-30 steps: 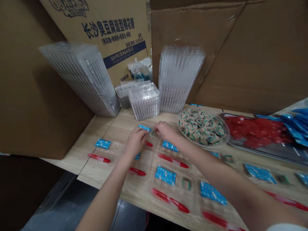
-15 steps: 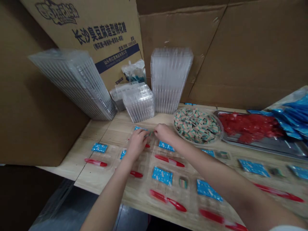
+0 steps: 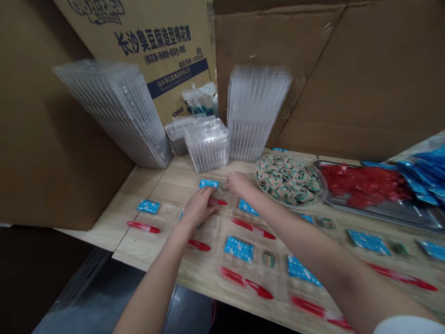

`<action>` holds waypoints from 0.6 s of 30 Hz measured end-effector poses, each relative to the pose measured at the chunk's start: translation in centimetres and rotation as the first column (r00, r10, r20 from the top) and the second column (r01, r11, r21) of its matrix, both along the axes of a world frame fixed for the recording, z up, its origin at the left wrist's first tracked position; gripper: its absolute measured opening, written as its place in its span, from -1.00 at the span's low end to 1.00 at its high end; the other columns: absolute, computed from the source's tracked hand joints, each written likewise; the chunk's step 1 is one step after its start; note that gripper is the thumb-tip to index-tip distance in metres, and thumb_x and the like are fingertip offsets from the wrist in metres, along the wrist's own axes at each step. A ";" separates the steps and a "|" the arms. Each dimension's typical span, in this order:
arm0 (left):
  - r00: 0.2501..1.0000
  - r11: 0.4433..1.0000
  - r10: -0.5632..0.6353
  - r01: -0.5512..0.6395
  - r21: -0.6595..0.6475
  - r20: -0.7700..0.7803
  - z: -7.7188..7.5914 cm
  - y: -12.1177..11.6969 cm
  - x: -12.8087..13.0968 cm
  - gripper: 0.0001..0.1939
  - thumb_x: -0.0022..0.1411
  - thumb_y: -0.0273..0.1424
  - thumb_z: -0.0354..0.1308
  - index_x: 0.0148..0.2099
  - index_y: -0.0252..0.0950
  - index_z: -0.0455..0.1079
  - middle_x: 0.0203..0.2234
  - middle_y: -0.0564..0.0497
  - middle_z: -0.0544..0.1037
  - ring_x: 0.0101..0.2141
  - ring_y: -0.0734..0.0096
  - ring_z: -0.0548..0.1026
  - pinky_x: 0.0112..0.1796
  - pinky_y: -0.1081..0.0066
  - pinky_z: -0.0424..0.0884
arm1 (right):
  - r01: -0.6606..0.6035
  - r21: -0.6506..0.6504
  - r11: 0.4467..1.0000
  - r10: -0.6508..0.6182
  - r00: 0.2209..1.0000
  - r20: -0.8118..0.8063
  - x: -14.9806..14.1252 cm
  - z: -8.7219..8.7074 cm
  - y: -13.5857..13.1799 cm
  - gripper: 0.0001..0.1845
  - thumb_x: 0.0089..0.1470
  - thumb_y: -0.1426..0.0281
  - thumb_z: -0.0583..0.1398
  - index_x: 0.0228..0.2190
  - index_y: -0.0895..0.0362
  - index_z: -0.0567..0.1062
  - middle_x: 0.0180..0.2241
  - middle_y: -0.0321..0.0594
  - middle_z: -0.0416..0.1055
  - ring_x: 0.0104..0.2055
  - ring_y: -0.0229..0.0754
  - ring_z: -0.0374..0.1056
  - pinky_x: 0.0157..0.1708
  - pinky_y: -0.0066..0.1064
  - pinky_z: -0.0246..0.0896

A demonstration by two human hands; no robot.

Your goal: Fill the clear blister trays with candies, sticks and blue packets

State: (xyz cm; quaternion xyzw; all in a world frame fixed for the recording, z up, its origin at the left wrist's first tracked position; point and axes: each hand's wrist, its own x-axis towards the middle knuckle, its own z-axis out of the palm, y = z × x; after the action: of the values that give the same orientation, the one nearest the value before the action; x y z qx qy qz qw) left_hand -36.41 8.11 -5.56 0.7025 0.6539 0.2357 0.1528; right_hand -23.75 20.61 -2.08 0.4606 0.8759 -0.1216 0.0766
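Several clear plastic trays lie in rows on the wooden table (image 3: 139, 253), each with a blue packet and a red stick. My left hand (image 3: 197, 209) rests on the far middle tray, fingers bent beside its red stick (image 3: 218, 202) and below its blue packet (image 3: 209, 183). My right hand (image 3: 237, 183) is curled just right of that packet, its fingertips pinched over something small that I cannot make out. A nearer tray holds a blue packet (image 3: 239, 248) and a small striped candy (image 3: 268, 258).
A round bowl of striped candies (image 3: 289, 180) stands right of my hands, then a metal tray of red pieces (image 3: 365, 185) and blue packets (image 3: 426, 171). Stacks of clear trays (image 3: 118, 113) (image 3: 256, 111) (image 3: 207, 147) stand at the back against cardboard boxes (image 3: 347, 74).
My left hand has slid slightly toward me, uncovering the red stick in the far tray. My right hand stays at the packet's right side.
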 end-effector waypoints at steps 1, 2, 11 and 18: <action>1.000 1.000 -0.001 0.001 0.000 0.000 0.0 0.0 -0.1 -0.42 -0.03 -0.40 0.28 0.06 -0.26 0.23 -0.02 -0.11 0.40 -0.01 0.18 0.35 0.00 0.25 0.27 | -0.006 0.002 1.000 0.006 1.000 -0.005 0.2 0.1 0.1 -0.81 -0.02 0.34 0.21 -0.38 0.15 0.58 -0.37 -0.07 0.52 -0.30 -0.10 0.42 -0.37 -0.44 0.20; 1.000 1.000 0.000 0.000 0.000 -0.001 -0.1 0.0 -0.1 -0.42 -0.04 -0.41 0.28 0.06 -0.26 0.22 -0.02 -0.11 0.40 -0.01 0.18 0.35 0.00 0.25 0.27 | -0.013 0.011 1.000 0.014 1.000 -0.014 0.3 0.3 0.1 -0.81 -0.01 0.35 0.20 -0.37 0.16 0.58 -0.36 -0.07 0.52 -0.29 -0.11 0.42 -0.36 -0.44 0.20; 1.000 1.000 -0.019 0.019 0.005 0.003 0.1 -0.1 -0.3 -0.48 -0.03 -0.39 0.27 0.02 -0.24 0.27 -0.03 -0.11 0.40 -0.02 0.19 0.36 -0.01 0.25 0.28 | -0.226 0.047 0.973 0.230 0.962 -0.144 0.7 -0.1 -0.5 -0.81 0.00 0.53 0.14 -0.34 0.19 0.53 -0.26 -0.03 0.46 -0.13 -0.10 0.32 -0.14 -0.42 0.10; 0.999 0.999 -0.035 0.034 -0.027 -0.020 0.8 0.0 -0.1 -0.44 -0.04 -0.37 0.28 0.04 -0.25 0.27 -0.03 -0.10 0.38 -0.02 0.21 0.35 -0.02 0.28 0.29 | -0.162 0.001 0.987 0.157 0.954 -0.255 2.4 1.0 0.4 -0.78 -0.04 0.47 0.18 -0.27 0.16 0.48 -0.33 -0.20 0.47 -0.31 -0.22 0.35 -0.36 -0.49 0.13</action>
State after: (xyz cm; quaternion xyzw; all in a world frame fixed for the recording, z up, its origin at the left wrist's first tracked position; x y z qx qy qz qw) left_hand -36.54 8.07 -4.73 0.7140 0.6462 0.2173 0.1593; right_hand -21.32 20.99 -1.10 0.3681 0.9116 -0.1818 -0.0222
